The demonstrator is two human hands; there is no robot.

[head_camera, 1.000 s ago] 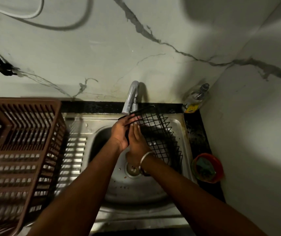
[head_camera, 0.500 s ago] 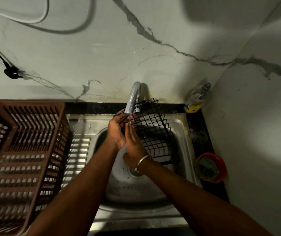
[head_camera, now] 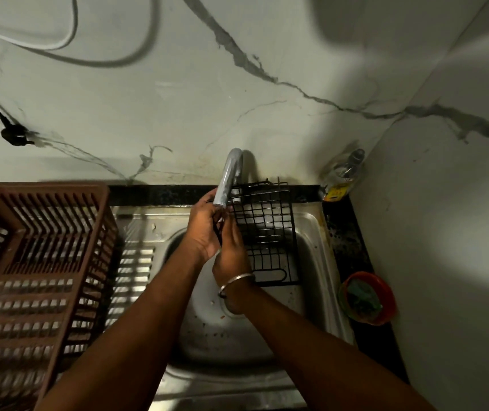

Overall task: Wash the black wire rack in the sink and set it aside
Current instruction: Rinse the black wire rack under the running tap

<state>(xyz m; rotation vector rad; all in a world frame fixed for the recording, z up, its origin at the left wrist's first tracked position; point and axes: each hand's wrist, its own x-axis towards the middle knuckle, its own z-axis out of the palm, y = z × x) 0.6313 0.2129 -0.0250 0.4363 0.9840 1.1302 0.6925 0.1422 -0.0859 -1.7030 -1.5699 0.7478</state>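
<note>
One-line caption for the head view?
Left hand grips the black wire rack at the faucet, right hand flat against it, over the sink.

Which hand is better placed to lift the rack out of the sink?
Left, probably: the left hand grips the rack by its edge, and the basket stands on that side; the right hand only lies flat against it.

Head camera looks steeply down (wide-angle) from close above sink (head_camera: pixel 311 232), facing wall.
</note>
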